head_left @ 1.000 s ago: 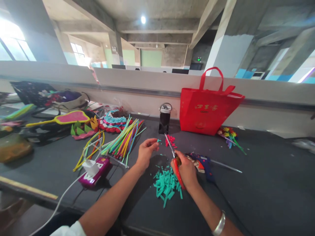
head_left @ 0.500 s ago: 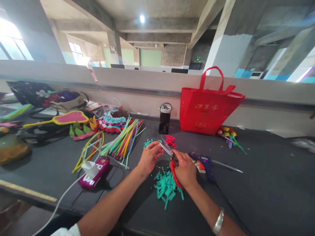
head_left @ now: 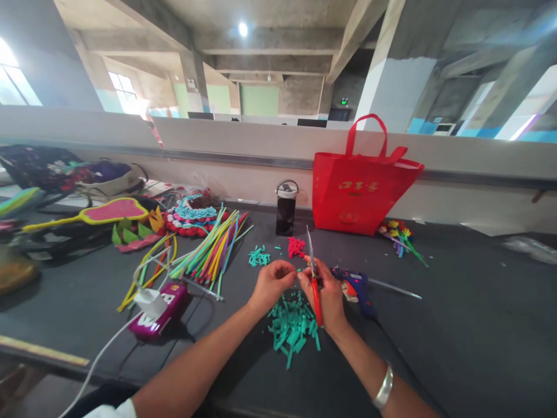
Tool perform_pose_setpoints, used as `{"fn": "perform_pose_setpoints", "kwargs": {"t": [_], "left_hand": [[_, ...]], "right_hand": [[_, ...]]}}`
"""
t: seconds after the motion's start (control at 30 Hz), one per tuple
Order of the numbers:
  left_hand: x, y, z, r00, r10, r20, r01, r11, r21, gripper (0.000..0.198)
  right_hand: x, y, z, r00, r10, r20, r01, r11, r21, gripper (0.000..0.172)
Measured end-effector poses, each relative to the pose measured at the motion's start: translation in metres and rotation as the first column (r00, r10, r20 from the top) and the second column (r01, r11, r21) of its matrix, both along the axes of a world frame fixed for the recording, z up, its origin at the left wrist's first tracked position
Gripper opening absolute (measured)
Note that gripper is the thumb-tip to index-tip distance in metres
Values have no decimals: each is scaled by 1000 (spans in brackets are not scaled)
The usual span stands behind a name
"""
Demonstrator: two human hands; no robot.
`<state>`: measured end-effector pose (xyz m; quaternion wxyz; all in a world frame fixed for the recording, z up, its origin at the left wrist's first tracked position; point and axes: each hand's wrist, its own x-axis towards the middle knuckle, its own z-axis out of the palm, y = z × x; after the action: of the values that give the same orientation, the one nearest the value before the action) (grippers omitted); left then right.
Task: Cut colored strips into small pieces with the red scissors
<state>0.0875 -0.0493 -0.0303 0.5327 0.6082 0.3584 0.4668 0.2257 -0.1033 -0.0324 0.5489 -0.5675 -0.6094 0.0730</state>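
My right hand (head_left: 331, 299) is closed around red-handled scissors (head_left: 316, 296), whose blades point up and away from me. Its thumb and fingertips reach toward my left hand (head_left: 274, 283), which is pinched shut just to the left. A tiny teal bit shows where the fingertips meet; what the left fingers grip is mostly hidden. Below both hands lies a loose pile of teal strips (head_left: 292, 334). Beyond them are a smaller heap of short teal pieces (head_left: 259, 256) and a heap of pinkish-red pieces (head_left: 296, 247).
A blue glue gun (head_left: 359, 284) with its cord lies right of my right hand. Colourful pipe cleaners (head_left: 213, 244) and a purple power block (head_left: 159, 313) are to the left. A dark bottle (head_left: 286, 215) and red bag (head_left: 361, 191) stand behind.
The scissors have swung from pointing up-left beside my left fingertips to nearly upright in my right hand. Both hands' fingertips have come together over the pile. The view has shifted slightly right.
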Motion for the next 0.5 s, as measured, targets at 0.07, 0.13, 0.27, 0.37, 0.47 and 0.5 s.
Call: {"fn": "perform_pose_setpoints", "kwargs": {"t": [0.07,0.13,0.27,0.37,0.47,0.5], "left_hand": [[2,-2,-2,999,-31,-23,31,1000,-1,12],[2,-4,0,997,-69,-45,68,998,-13,13],[-1,-5,7,989,-141,43,144,984,-100,15],[-6,-3,10,967,-177,184,220,944,-247,16],[-10,-1,12,939,-246,239,323,871,-370,17],[-11,0,12,931,-271,243,350,853,-388,17]], "right_hand": [[-1,0,2,1000,22,-12,-22,1000,1,33],[-1,0,2,999,35,-40,-35,999,-6,31],[0,1,1,990,56,-127,-61,997,-38,32],[1,1,1,979,105,-174,-112,993,-34,32],[1,0,3,971,135,-195,-143,989,-25,31],[0,0,5,970,141,-198,-149,989,-22,30]]}}
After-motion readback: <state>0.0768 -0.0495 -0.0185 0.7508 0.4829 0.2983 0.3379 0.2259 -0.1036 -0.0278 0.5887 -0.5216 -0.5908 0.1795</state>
